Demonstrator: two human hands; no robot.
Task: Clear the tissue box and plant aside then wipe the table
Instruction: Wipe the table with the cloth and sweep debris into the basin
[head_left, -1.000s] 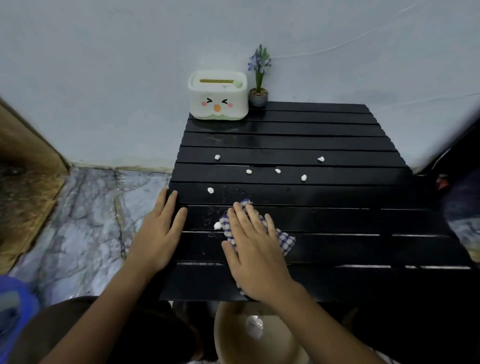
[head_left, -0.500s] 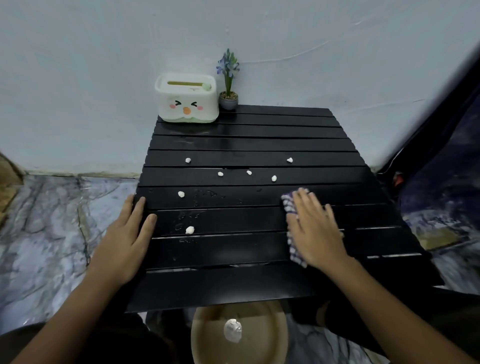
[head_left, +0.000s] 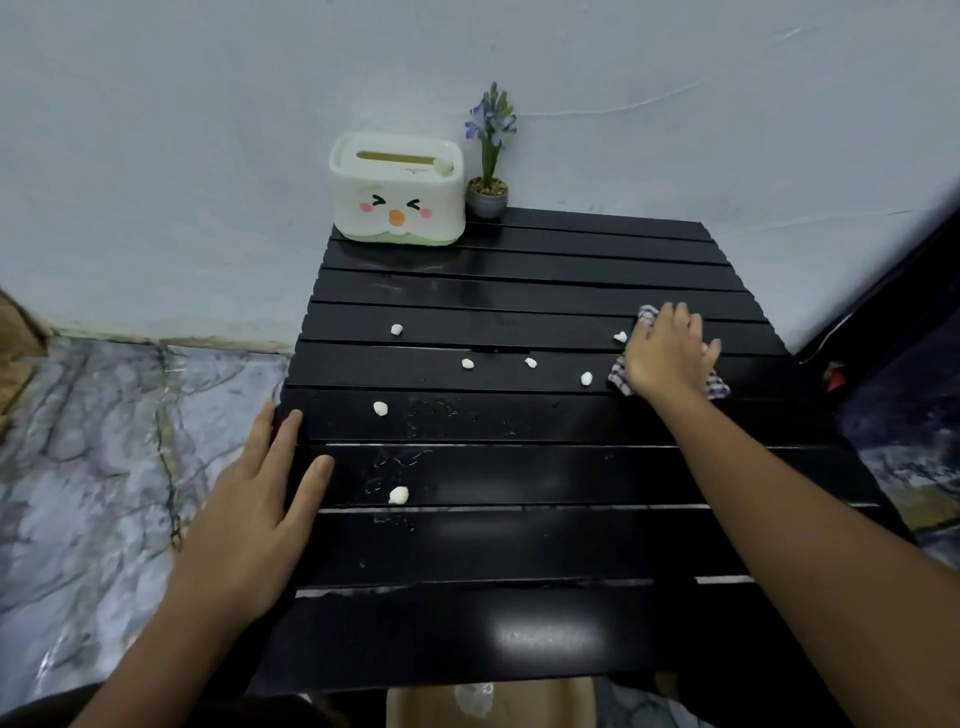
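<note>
A black slatted table (head_left: 519, 545) fills the middle of the head view. A white tissue box (head_left: 397, 189) with a cartoon face stands at its far left corner, and a small potted plant (head_left: 488, 156) with purple flowers sits just right of it against the wall. My right hand (head_left: 667, 353) presses a checked cloth (head_left: 621, 379) flat on the far right part of the table. My left hand (head_left: 260, 509) lies flat, fingers apart, on the table's left edge. Several small white crumbs (head_left: 397, 495) are scattered over the slats, one (head_left: 620, 336) touching the cloth.
A pale wall rises right behind the table. Marbled floor (head_left: 104, 441) lies to the left. A tan bowl (head_left: 488, 706) with something white in it sits below the table's near edge. Dark fabric lies at the right.
My right hand slid the cloth from the near middle across to the right, then farther away toward the far right. The left hand stayed on the left edge.
</note>
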